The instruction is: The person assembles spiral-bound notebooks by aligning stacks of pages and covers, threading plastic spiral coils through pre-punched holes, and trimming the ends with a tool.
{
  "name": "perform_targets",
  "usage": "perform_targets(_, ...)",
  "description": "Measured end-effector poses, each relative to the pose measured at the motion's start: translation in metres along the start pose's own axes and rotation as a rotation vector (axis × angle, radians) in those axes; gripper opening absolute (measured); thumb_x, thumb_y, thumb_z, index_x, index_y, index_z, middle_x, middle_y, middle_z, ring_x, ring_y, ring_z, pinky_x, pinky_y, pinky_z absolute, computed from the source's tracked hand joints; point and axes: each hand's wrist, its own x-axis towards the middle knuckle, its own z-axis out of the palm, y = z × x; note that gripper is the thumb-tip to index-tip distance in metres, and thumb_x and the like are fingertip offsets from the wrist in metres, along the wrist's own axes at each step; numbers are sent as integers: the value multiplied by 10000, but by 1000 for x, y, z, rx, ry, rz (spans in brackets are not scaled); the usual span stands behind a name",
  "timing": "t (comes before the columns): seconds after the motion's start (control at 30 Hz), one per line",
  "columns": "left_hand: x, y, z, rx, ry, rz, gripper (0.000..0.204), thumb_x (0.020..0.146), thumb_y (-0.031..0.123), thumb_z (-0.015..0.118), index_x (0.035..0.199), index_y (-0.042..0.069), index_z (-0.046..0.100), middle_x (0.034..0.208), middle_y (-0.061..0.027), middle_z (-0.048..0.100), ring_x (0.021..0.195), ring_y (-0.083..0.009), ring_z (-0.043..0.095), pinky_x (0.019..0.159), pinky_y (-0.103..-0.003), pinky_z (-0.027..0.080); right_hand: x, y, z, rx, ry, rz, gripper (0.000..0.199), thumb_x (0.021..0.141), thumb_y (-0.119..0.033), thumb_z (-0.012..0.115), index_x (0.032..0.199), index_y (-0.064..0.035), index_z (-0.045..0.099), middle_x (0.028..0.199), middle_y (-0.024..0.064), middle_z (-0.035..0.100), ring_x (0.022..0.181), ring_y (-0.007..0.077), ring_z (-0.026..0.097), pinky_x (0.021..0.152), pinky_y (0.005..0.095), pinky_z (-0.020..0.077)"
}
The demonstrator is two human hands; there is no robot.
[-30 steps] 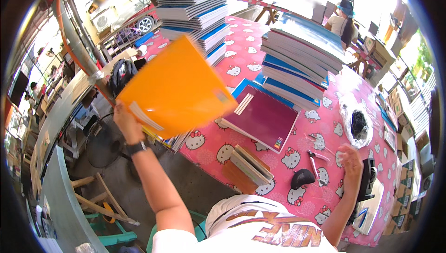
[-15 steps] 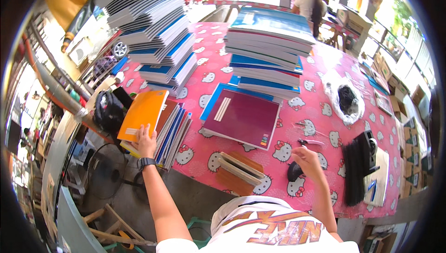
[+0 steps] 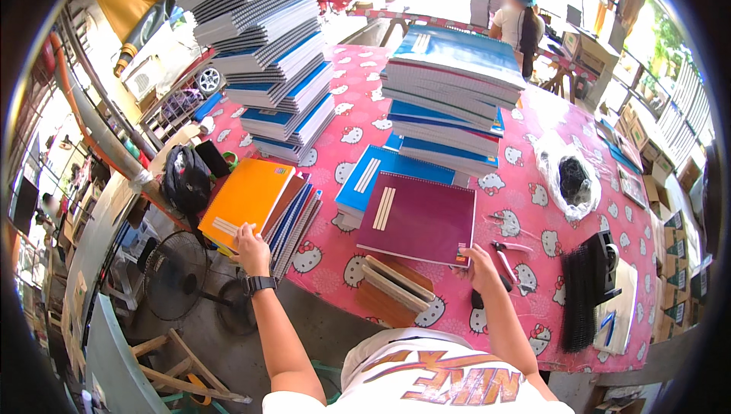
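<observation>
Here the left hand (image 3: 250,246) rests on the near edge of an orange notebook (image 3: 245,199), fingers curled loosely over its corner — pressing it flat rather than lifting it, as far as the view shows. That notebook tops a small fanned pile (image 3: 293,220) at the left edge of the table (image 3: 533,193), the covers below it stepped out to the right so each edge can be caught separately.

The right hand (image 3: 480,265) is at the near right corner of a maroon notebook (image 3: 419,216), fingers bent and pinching that corner; whether the cover is raised I cannot tell. The maroon notebook lies flat in the middle of the pink patterned cloth, partly over a blue notebook (image 3: 377,178), its spiral edge toward the person — handy for both hands.

Just beside the right hand lie pliers (image 3: 506,258), and a little nearer the person a wooden block (image 3: 396,285) sits at the table's edge. Behind stand two tall notebook stacks (image 3: 266,64), kept well back so the front stays free for handling. To the right are a plastic bag (image 3: 571,178) and a bundle of black spiral combs (image 3: 580,300). Another person (image 3: 519,22) stands beyond the far end
</observation>
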Motion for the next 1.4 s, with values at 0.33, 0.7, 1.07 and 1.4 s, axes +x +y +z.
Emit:
perform_targets(0.33, -7, 31, -48, 48, -163, -145, 340, 744, 238, 695, 1027, 54, 648, 1216, -150, 554, 1187, -325, 453, 987, -436, 355, -13, -11, -4, -206, -11, -186, 230, 879, -110, 561, 1085, -62, 473, 800, 63, 598, 510, 153, 586, 435, 256, 501)
perform_targets(0.7, 28, 29, 27, -150, 135, 482, 233, 740, 174, 704, 944, 69, 659, 967, -93, 628, 958, -277, 564, 850, -369, 451, -22, -12, 11, -126, -190, -289, 254, 876, -28, 555, 1127, -45, 524, 909, 54, 646, 686, 110, 626, 560, 261, 530)
perform_targets(1.07, -64, 129, -19, -1656, -709, 196, 350, 874, 101, 581, 1212, 26, 530, 1210, -51, 543, 1028, -93, 512, 842, -245, 417, -106, -2, 27, -470, 77, -910, 186, 890, -32, 560, 1076, -19, 559, 902, 4, 620, 795, 119, 553, 716, 258, 430)
perform_targets(1.4, -89, 99, -37, -1572, -852, 387, 187, 820, 97, 618, 987, 28, 570, 944, -66, 573, 846, -113, 562, 746, -265, 457, -124, 24, 5, -742, -258, -846, 353, 741, -14, 615, 1089, 18, 565, 969, 176, 660, 861, 269, 671, 759, 317, 527)
